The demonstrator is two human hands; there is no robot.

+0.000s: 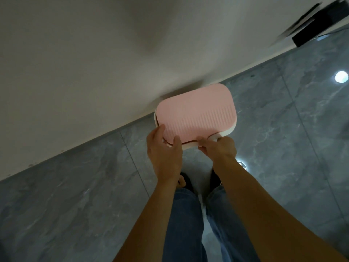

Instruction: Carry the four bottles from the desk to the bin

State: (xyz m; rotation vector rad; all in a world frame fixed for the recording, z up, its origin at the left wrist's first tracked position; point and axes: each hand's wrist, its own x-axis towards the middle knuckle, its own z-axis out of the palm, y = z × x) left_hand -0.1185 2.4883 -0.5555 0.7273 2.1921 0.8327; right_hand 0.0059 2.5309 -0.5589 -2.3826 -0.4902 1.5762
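A white bin [229, 130] with a pink ribbed lid [196, 112] stands on the floor against a white wall, right in front of my feet. My left hand [164, 148] grips the lid's near left corner, fingers on top and thumb at its edge. At the lid's near edge, my right hand [219, 146] pinches with its fingertips. A thin dark gap shows between lid and bin rim on the near side. No bottle and no desk are in view; the inside of the bin is hidden.
Grey marble floor tiles [75, 195] spread around me, with light reflections [341, 76] on the right. The white wall [94, 72] rises behind the bin. A black object [321, 27] sits blurred at the top right. My jeans and dark shoes show below.
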